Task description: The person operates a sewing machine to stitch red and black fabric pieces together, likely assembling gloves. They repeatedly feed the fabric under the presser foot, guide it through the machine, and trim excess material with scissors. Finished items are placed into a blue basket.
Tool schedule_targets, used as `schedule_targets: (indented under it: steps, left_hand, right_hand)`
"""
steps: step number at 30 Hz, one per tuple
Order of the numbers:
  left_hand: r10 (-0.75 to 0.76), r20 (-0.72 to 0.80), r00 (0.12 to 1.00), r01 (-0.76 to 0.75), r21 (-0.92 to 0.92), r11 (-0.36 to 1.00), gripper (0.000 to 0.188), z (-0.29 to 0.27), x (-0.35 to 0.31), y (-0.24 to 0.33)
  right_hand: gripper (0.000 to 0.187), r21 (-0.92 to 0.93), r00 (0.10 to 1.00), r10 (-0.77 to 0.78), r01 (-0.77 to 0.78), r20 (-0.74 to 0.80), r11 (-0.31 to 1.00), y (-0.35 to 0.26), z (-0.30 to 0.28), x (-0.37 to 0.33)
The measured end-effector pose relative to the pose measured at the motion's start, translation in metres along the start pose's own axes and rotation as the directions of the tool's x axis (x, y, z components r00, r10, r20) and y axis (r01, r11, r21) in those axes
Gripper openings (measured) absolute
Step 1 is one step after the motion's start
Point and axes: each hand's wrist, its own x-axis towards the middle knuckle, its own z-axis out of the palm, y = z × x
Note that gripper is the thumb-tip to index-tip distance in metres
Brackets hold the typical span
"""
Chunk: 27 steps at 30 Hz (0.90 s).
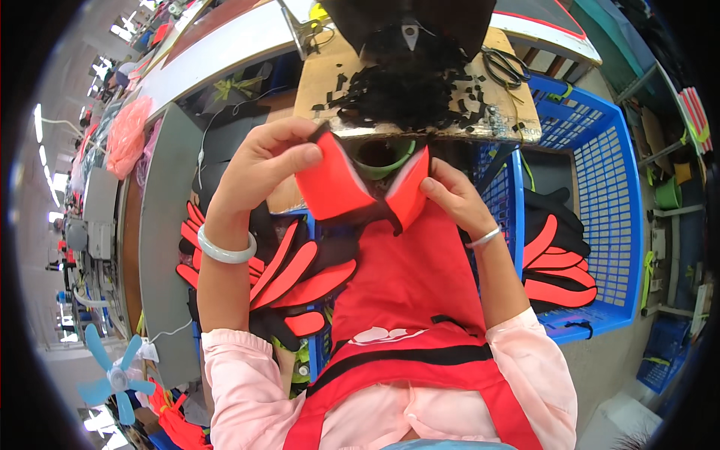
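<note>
Between my two hands is a bright orange-red fabric piece (pixel 328 187) with black edging, spread into a V with its pale inside showing. My left hand (pixel 266 161) pinches its upper left edge between thumb and fingers. On the other side, my right hand (pixel 456 196) grips the right flap, thumb in front. The piece hangs just short of the work board (pixel 322 75), above my red apron (pixel 409 277). Below my left forearm lies a pile of black and orange-red strap-shaped pieces (pixel 289 274).
Black scraps (pixel 405 94) cover the board beneath a dark machine (pixel 409 19). Black-handled scissors (pixel 504 69) lie at its right. A green bowl (pixel 384 156) sits under the board's edge. The blue basket (pixel 619 195) at right holds similar pieces (pixel 559 274). A fan (pixel 118 377) stands lower left.
</note>
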Motion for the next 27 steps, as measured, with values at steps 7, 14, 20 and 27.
schedule_targets:
  steps: [7, 14, 20, 27]
  left_hand:
    - [-0.014, -0.134, 0.991, -0.029, -0.312, 0.950, 0.027, -0.008, -0.025, -0.027]
    - [0.010, -0.083, 0.997, -0.012, -0.028, 1.000, 0.034, 0.015, 0.008, -0.029]
    - [-0.090, -0.117, 0.989, 0.081, -0.073, 0.994, 0.034, 0.024, 0.037, -0.058]
    - [-0.207, -0.142, 0.968, 0.195, -0.095, 0.976, 0.035, 0.017, 0.066, -0.097]
  right_hand:
    - [0.018, -0.415, 0.923, -0.322, 0.215, -0.209, 0.884, -0.102, 0.021, -0.025]
    - [0.032, -0.848, 0.916, -0.383, 0.104, -0.122, 0.520, -0.135, -0.033, -0.001]
    - [0.038, -0.886, 0.949, -0.295, 0.040, -0.111, 0.462, -0.124, -0.068, 0.019]
    - [0.038, -0.913, 0.972, -0.233, 0.061, -0.038, 0.404, -0.128, -0.092, 0.059]
